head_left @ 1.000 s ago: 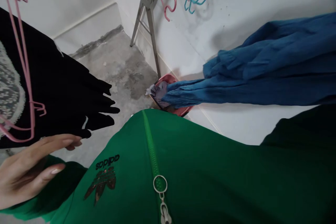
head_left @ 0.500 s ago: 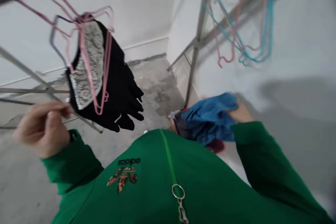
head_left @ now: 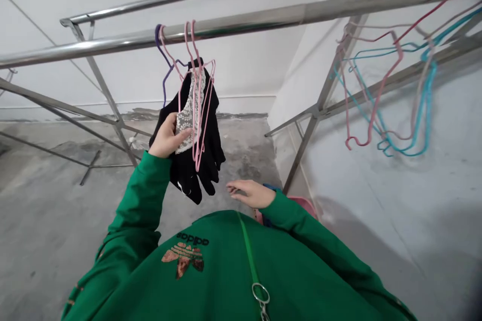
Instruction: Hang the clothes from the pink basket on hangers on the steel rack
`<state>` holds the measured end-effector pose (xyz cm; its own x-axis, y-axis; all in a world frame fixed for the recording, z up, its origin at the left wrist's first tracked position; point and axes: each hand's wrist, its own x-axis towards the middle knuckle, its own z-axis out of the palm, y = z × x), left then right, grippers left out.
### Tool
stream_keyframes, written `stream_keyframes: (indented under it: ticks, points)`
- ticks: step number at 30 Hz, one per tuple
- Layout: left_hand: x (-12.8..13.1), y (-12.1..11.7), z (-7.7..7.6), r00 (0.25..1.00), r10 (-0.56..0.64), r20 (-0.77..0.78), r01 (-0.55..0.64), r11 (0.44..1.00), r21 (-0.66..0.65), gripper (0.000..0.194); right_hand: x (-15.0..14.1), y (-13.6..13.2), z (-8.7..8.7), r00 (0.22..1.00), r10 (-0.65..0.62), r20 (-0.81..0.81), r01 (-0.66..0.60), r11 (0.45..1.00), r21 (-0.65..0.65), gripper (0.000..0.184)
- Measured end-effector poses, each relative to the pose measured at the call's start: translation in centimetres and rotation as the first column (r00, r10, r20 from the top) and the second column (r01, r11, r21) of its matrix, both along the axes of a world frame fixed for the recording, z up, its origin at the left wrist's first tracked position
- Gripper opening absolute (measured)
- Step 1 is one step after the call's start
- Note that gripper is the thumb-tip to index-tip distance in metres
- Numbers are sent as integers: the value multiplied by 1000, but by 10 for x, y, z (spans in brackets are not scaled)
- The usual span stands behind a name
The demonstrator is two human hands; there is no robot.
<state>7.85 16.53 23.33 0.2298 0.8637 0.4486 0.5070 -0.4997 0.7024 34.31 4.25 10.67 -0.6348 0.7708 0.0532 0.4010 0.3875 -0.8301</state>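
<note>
A black garment with a white lace patch (head_left: 192,125) hangs on pink hangers (head_left: 198,85) from a steel rail (head_left: 263,17). My left hand (head_left: 164,136) is raised and closed on the lace edge of that garment. My right hand (head_left: 250,193) floats lower, in front of my green jacket, fingers spread and holding nothing. Just behind it a bit of blue cloth (head_left: 271,189) shows above a pink basket (head_left: 303,205) on the floor.
Steel drying-rack bars and legs (head_left: 301,153) cross the view on both sides. Several empty pink and teal hangers (head_left: 391,105) dangle from a rail at the right, by a white wall. The floor is bare grey concrete (head_left: 45,225).
My view has tilted up. My right hand let go of the blue cloth, which now lies by the basket. My left hand rose and took hold of the black garment's lace.
</note>
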Motion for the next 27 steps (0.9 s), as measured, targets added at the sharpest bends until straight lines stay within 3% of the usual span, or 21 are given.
stream_keyframes:
  ticks: [2, 4, 6, 8, 12, 15, 17, 19, 22, 25, 27]
  points:
    - [9, -4, -6, 995, 43, 94, -39, 998, -52, 37, -14, 8, 5, 1000, -9, 11, 9, 1000, -7, 36]
    - [18, -16, -9, 979, 200, 35, -199, 980, -28, 37, -23, 13, 7, 1000, -25, 19, 25, 1000, 1, 33]
    - [24, -31, -12, 915, 386, -115, -374, 921, 112, 41, -27, 17, 7, 998, -51, 20, 51, 998, 28, 30]
    - [27, -48, -16, 817, 517, -257, -431, 842, 323, 42, -29, 20, 8, 996, -92, 20, 91, 995, 33, 28]
    - [18, -79, -29, 711, 578, -399, -233, 730, 642, 30, -33, 23, 5, 992, -129, 0, 129, 989, -67, 28]
    - [3, -97, -39, 682, 610, -404, -135, 647, 750, 7, -36, 22, 2, 994, -107, -11, 105, 989, -106, 30]
    - [-5, -106, -46, 680, 615, -399, -118, 629, 768, 10, -39, 22, -1, 995, -102, 4, 102, 990, -101, 29]
    - [-9, -114, -56, 706, 576, -412, -100, 657, 748, 20, -42, 20, -4, 994, -105, 13, 106, 990, -98, 26]
    - [-9, -123, -70, 795, 455, -402, -100, 752, 652, 23, -48, 18, -12, 996, -88, -20, 85, 988, -128, 30]
    - [-2, -125, -78, 908, 317, -273, -177, 882, 437, 22, -56, 17, -20, 985, -89, -150, 61, 982, -181, 67]
    - [7, -123, -77, 956, 239, -170, -187, 944, 270, 23, -62, 19, -22, 961, -113, -252, 81, 988, -134, 93]
